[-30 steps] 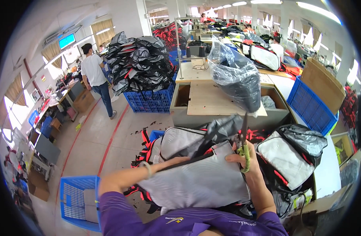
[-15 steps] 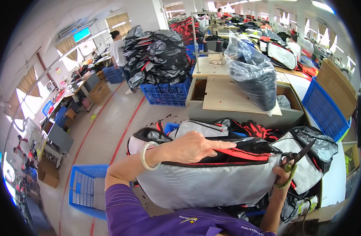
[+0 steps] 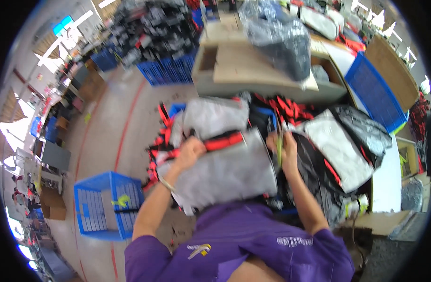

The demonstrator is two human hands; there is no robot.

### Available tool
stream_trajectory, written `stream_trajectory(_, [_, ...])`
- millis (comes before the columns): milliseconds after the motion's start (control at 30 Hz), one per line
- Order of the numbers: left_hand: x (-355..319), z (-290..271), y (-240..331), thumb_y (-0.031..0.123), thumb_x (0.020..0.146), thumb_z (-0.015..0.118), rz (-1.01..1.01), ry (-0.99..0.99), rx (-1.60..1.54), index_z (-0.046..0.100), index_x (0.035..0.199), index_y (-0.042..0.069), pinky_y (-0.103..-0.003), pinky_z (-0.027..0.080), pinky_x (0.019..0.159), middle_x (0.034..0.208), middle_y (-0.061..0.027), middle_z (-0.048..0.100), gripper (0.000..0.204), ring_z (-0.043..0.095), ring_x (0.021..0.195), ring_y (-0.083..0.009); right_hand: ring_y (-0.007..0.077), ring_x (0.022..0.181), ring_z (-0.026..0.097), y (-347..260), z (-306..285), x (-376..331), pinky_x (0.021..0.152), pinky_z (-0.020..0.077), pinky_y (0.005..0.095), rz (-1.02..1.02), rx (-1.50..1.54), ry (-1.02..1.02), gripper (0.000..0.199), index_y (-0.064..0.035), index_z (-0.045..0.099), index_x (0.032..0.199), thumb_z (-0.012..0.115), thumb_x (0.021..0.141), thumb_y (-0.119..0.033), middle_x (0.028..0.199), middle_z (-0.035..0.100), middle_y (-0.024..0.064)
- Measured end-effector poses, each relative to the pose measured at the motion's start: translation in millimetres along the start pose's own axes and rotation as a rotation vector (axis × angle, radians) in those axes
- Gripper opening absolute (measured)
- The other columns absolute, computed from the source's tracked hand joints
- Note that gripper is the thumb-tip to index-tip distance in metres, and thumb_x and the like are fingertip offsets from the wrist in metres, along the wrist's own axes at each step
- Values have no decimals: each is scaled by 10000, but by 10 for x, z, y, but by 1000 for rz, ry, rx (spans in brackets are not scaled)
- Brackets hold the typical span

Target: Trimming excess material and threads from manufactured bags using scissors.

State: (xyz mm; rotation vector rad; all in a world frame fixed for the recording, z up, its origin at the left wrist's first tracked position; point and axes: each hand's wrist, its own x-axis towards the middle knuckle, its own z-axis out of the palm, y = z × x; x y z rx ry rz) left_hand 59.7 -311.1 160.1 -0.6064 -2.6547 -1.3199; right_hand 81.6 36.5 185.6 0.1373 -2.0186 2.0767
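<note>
A grey bag (image 3: 225,171) with red and black trim along its upper edge lies across in front of me. My left hand (image 3: 192,152) is closed on its red-trimmed edge near the left end. Just past the right end of the bag, my right hand (image 3: 288,152) is closed around scissors (image 3: 279,141) with green-wrapped handles, blades pointing up and away. Motion blurs both hands, and whether the right fingers touch the bag I cannot tell. Behind it rests another grey bag (image 3: 215,115), and to the right lies a light grey bag (image 3: 342,150) with red edging.
On the floor at left stands a blue crate (image 3: 113,202). Beyond the bags is a wooden-topped bench (image 3: 243,70) bearing a plastic-wrapped dark bundle (image 3: 283,47). A heaped blue crate (image 3: 171,70) stands at the far left, another blue crate (image 3: 377,91) at the right.
My view has tipped downward. The grey bag sits turned, with its right end raised. My left hand went from pointing along the red zip to gripping the edge; the scissors now point upward.
</note>
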Motion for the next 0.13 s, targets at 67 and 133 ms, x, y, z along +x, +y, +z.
stream_trajectory(67, [27,39,-32,159,822,655,-48,50,30,596,802,15,-376,445,688,777,-115,552,157,553,754,-269,120,902,592,-56,-79,299,826,463,261,-99,-357,-104,443,5,526,1134,770,786,-123,1022,650,56])
stream_trajectory(133, [113,83,-74,203,829,667,-94,-4,46,592,804,14,-363,435,739,802,-118,551,205,551,811,-247,126,1034,572,55,-97,623,879,435,255,-109,-511,-272,514,-36,504,1204,780,791,-171,1206,630,98])
